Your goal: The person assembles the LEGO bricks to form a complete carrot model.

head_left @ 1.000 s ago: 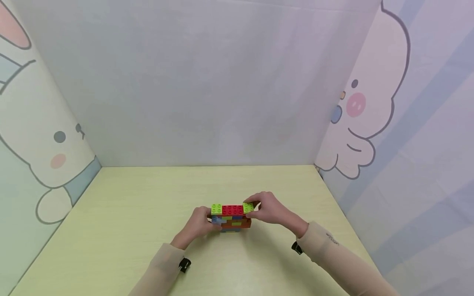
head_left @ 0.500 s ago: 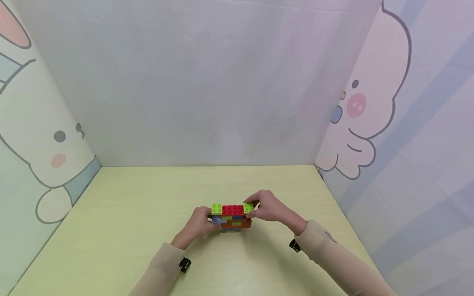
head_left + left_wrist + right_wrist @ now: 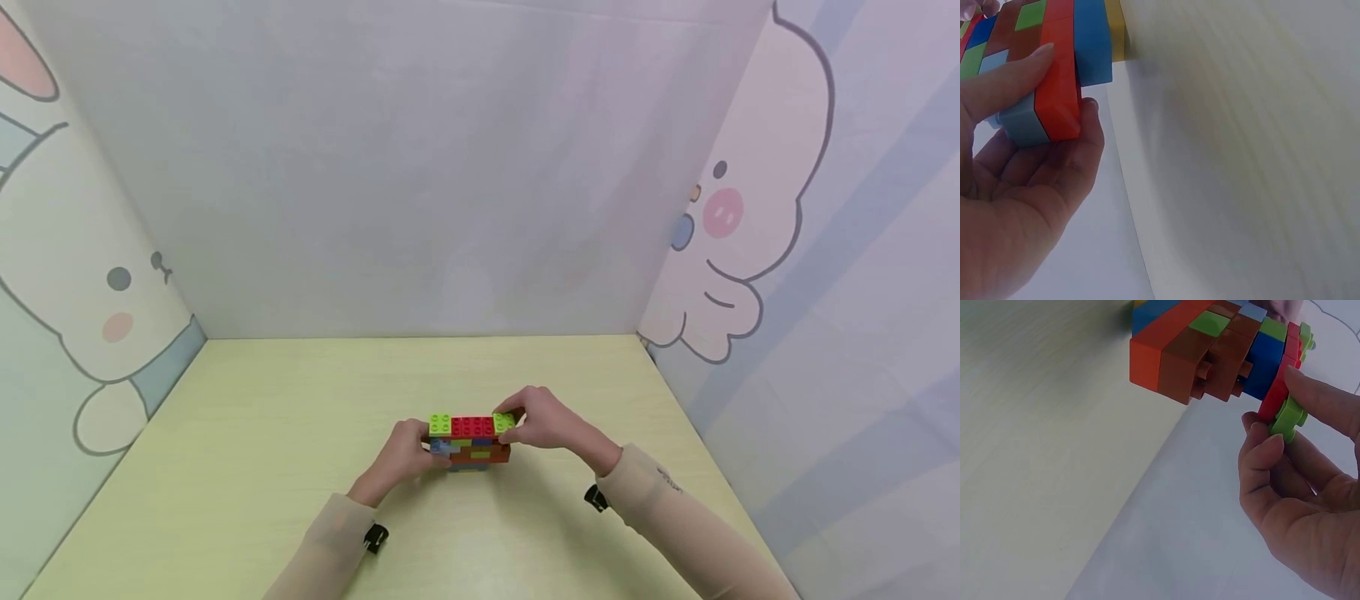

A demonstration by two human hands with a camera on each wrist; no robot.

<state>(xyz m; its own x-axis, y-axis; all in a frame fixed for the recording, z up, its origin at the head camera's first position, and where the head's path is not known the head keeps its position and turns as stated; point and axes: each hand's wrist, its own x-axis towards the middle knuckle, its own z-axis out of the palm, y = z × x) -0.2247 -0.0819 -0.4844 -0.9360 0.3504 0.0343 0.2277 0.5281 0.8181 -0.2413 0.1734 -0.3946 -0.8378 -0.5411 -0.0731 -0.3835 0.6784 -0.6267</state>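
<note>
A wall of stacked toy building blocks (image 3: 472, 427) stands on the table, with red blocks along its top and a light green block at each top end. My left hand (image 3: 402, 454) grips its left end, thumb in front and fingers behind; in the left wrist view the thumb lies across brown and red-orange blocks (image 3: 1060, 100). At the top right, my right hand (image 3: 549, 422) pinches the light green block (image 3: 1288, 420) and the red block (image 3: 1274, 394) under it. Brown blocks (image 3: 1230, 359) with bare studs jut out below. A blue block and a yellow block form the base.
The pale yellow table (image 3: 315, 392) spreads around the blocks. Grey cloth (image 3: 420, 183) rises behind it, and cloth walls with cartoon animals (image 3: 727, 250) stand at both sides. A black strap piece (image 3: 376, 538) shows by the left sleeve.
My right forearm has shifted slightly to the left. Both hands keep their hold, and the block wall stays in nearly the same place.
</note>
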